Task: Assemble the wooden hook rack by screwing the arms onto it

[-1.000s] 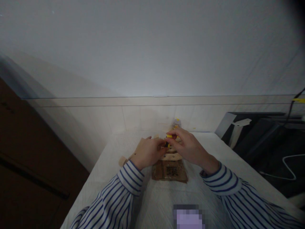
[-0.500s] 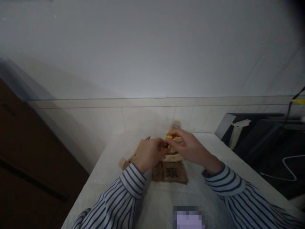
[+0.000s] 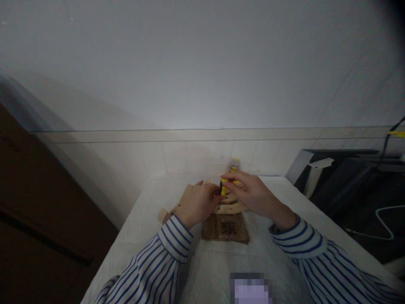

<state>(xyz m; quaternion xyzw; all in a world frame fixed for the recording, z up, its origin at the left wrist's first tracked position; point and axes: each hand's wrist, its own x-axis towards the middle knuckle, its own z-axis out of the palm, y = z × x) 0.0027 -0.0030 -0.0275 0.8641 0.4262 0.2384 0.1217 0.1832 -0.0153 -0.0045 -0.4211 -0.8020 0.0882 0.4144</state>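
Observation:
My left hand [image 3: 200,205] and my right hand [image 3: 257,195] meet over the middle of the table. Between their fingertips is a small black-and-yellow piece [image 3: 223,191], partly covered by the fingers; its exact kind is too small to tell. The left fingers pinch its dark side, while the right thumb and fingers close on its yellow top. Just below the hands lie curved wooden strips [image 3: 230,208] with small holes. More wooden parts [image 3: 163,215] are beside and behind my left hand, partly hidden by it.
A brown packet [image 3: 228,229] with dark printing lies in front of the strips on the white-covered table [image 3: 209,270]. Behind my right hand stands a clear bag [image 3: 234,164] with yellow bits. A blurred pale object [image 3: 251,291] is at the near edge. Dark equipment [image 3: 344,185] stands right.
Both hands stay nearly in place. The right fingers have shifted slightly on the small piece, and more of its yellow side now shows.

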